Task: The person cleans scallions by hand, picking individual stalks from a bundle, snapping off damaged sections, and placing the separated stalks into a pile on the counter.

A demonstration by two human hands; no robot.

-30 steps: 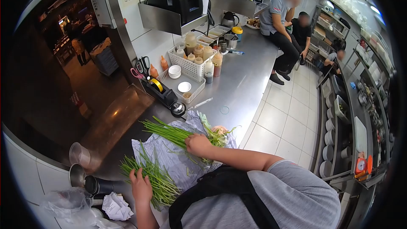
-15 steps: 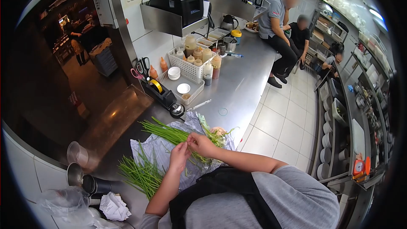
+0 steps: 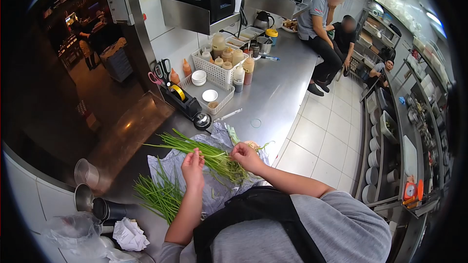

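Observation:
A long bundle of green stalks (image 3: 209, 155) lies across crumpled paper (image 3: 212, 192) on the steel counter. My left hand (image 3: 193, 163) is raised at the near side of this bundle, its fingers pinched together around a thin stalk that stretches to the left. My right hand (image 3: 246, 157) is at the root end of the bundle, thumb and fingers pressed together; what they hold, if anything, is too small to make out. A second pile of green stalks (image 3: 158, 195) lies to the left of my left forearm, partly on the paper.
Behind the paper are a bell (image 3: 202, 121), a tape dispenser (image 3: 181, 102) and a basket of sauce bottles (image 3: 217, 70). Crumpled white papers (image 3: 130, 235) and a dark cup (image 3: 109, 210) stand at the near left. A person (image 3: 317, 24) sits on the counter's far end.
My left hand went from the left pile to the bundle, meeting my right hand. Now the hands have separated, the left with a thin stalk.

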